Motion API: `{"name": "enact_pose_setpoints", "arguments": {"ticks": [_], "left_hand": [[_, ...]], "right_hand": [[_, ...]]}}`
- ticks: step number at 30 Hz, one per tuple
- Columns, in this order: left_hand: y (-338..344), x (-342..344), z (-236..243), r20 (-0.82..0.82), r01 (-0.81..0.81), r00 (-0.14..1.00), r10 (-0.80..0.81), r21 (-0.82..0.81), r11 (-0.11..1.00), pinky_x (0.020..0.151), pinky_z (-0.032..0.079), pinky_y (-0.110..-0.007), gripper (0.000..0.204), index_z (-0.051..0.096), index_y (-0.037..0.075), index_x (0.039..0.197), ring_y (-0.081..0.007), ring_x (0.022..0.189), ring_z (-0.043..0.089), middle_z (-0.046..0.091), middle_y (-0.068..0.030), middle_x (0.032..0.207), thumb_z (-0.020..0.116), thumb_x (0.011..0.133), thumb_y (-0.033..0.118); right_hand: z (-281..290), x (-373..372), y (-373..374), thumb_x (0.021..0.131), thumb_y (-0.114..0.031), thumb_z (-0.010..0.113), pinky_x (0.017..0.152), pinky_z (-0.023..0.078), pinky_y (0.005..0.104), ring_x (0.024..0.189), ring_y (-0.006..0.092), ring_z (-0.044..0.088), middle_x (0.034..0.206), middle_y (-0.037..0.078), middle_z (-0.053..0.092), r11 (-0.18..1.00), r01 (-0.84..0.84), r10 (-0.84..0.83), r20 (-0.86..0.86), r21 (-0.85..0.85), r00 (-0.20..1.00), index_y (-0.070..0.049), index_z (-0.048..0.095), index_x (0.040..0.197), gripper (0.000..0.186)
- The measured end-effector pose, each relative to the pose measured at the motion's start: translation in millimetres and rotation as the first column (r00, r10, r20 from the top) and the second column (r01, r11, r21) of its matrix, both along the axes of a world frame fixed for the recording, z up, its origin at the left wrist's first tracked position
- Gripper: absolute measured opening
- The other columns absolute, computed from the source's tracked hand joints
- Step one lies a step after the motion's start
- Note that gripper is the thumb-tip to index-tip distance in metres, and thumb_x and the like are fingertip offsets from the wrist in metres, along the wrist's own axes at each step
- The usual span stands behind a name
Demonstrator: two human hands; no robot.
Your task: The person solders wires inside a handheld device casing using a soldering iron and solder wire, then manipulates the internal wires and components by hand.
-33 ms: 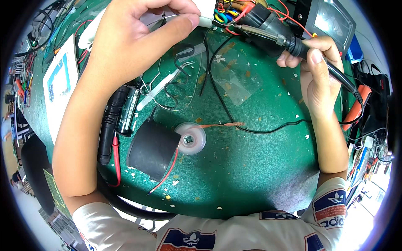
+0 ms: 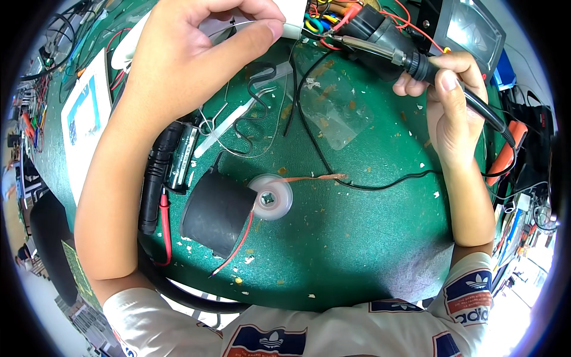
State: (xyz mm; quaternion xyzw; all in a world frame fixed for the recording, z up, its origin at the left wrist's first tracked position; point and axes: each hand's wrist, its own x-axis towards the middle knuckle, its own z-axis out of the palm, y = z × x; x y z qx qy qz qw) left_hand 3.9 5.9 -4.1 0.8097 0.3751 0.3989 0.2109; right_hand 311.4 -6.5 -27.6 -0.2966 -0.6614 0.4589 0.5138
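My right hand (image 2: 455, 107) grips a soldering iron (image 2: 380, 50) by its black handle, with the metal tip pointing left. At the far edge of the work area, the tip meets or nearly meets a bundle of coloured wires (image 2: 339, 21) beside a black part (image 2: 369, 24). Thumb and fingers of my left hand (image 2: 190, 68) pinch a thin silvery wire (image 2: 303, 27), which looks like solder; its end reaches toward the iron's tip. The exact contact is too small to make out. The wire's slack loops down over the green table (image 2: 369, 238).
Nearer me lie a black curved piece (image 2: 217, 205), a translucent spool (image 2: 282, 205) with copper-coloured braid (image 2: 315, 178), and a red lead (image 2: 242, 238). Left are a black-handled tool (image 2: 156, 178) and a printed sheet (image 2: 89, 125). A black cable (image 2: 315, 152) crosses the table. A screened device (image 2: 473, 33) stands far right.
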Motion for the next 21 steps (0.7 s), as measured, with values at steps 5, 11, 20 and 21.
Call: {"name": "enact_pose_setpoints", "arguments": {"ticks": [5,11,20,21], "left_hand": [[-2.6,-1.4,-3.1,0.011,-0.023,1.0,0.022,0.04,0.999,0.075,0.05,-0.028,0.004,0.071,0.001,0.084,-0.0165,0.079,0.065,0.069,-0.008,0.084,0.073,0.081,0.002],[-5.5,1.8,0.1,-0.007,-0.031,0.999,0.032,0.052,0.998,0.075,0.05,-0.028,0.004,0.071,0.001,0.084,-0.0169,0.079,0.065,0.069,-0.008,0.083,0.073,0.081,0.002],[1.6,-6.1,-4.2,0.007,0.029,1.0,-0.029,0.055,0.998,0.075,0.049,-0.029,0.004,0.07,0.002,0.084,-0.0174,0.08,0.065,0.069,-0.0078,0.083,0.073,0.081,0.002],[1.1,-6.5,-3.9,0.01,0.031,0.999,-0.032,0.058,0.998,0.075,0.049,-0.029,0.004,0.07,0.002,0.084,-0.0175,0.08,0.065,0.069,-0.0078,0.083,0.073,0.081,0.002]], "right_hand": [[0.3,-2.4,0.0,0.098,-0.02,0.063,0.077,0.057,0.0378,0.077,0.0244,0.07,0.078,0.015,0.069,1.0,-0.004,0.004,0.002,0.009,1.0,0.001,0.058,0.103,0.022],[-1.5,-1.8,0.0,0.098,-0.019,0.063,0.077,0.057,0.0378,0.077,0.0246,0.071,0.079,0.015,0.069,1.0,0.002,-0.002,-0.002,0.008,1.0,0.001,0.057,0.103,0.022],[-2.6,-2.5,1.0,0.097,-0.017,0.063,0.077,0.057,0.0377,0.077,0.0246,0.071,0.08,0.015,0.069,1.0,-0.011,0.011,-0.002,0.015,1.0,0.001,0.056,0.104,0.021],[-2.6,-3.0,0.7,0.097,-0.016,0.063,0.077,0.057,0.0377,0.077,0.0246,0.071,0.08,0.015,0.069,1.0,-0.014,0.014,-0.009,0.012,1.0,0.001,0.056,0.104,0.02]]}}
